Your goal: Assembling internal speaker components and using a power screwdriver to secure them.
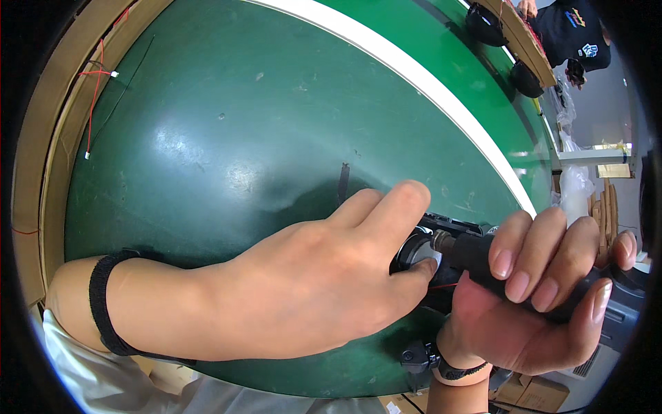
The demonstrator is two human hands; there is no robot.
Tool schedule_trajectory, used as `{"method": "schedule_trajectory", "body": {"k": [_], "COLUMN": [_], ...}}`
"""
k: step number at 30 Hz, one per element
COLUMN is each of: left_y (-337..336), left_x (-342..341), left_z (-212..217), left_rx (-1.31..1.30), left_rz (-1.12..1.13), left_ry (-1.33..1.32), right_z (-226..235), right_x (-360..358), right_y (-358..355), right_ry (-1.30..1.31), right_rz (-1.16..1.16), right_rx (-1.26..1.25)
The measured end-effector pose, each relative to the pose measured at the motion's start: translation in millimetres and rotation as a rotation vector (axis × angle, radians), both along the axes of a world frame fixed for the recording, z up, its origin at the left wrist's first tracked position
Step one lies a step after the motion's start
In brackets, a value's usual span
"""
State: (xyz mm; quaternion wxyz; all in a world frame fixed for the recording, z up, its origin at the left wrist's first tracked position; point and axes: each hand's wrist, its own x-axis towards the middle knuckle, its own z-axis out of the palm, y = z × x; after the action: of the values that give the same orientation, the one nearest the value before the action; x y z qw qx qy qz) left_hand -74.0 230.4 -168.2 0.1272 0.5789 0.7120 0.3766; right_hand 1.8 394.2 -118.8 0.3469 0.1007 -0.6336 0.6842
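My left hand (pixel 331 279) reaches across the green work surface. Its thumb and fingers close round a black plastic part (pixel 455 223) with a round, silver-and-black piece (pixel 418 250) in it. My right hand (pixel 534 297) is wrapped round a black electric screwdriver (pixel 474 255). The metal nose of the screwdriver points left, close against the round piece. My left hand and the tool hide much of the black part, and I cannot see whether the bit touches a screw. A thin red wire shows just below it.
Cardboard (pixel 31 152) edges the left side, with thin red wires (pixel 92 117) and small white connectors. A white strip (pixel 414 83) curves across behind. Black rounded parts (pixel 485 26) sit at the upper right near a person in a dark shirt (pixel 571 34). Cardboard boxes (pixel 541 395) stand below right.
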Motion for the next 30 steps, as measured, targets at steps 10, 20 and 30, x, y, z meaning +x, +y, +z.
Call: {"method": "schedule_trajectory", "body": {"k": [10, 20, 30], "left_y": [1.1, 1.3, 0.3], "left_x": [0.5, 0.5, 0.5], "left_z": [-3.1, -3.7, -4.3], "left_rx": [0.019, 0.024, 0.047], "left_rz": [0.015, 0.008, 0.027], "left_ry": [-0.021, -0.026, -0.055], "right_z": [-8.0, 4.6, -2.8], "right_x": [-3.9, 2.0, -10.7], "right_y": [4.8, 6.1, -8.2], "right_ry": [-0.008, 0.005, 0.025], "right_rz": [0.079, 0.043, 0.025], "right_rx": [0.027, 0.012, -0.054]}}
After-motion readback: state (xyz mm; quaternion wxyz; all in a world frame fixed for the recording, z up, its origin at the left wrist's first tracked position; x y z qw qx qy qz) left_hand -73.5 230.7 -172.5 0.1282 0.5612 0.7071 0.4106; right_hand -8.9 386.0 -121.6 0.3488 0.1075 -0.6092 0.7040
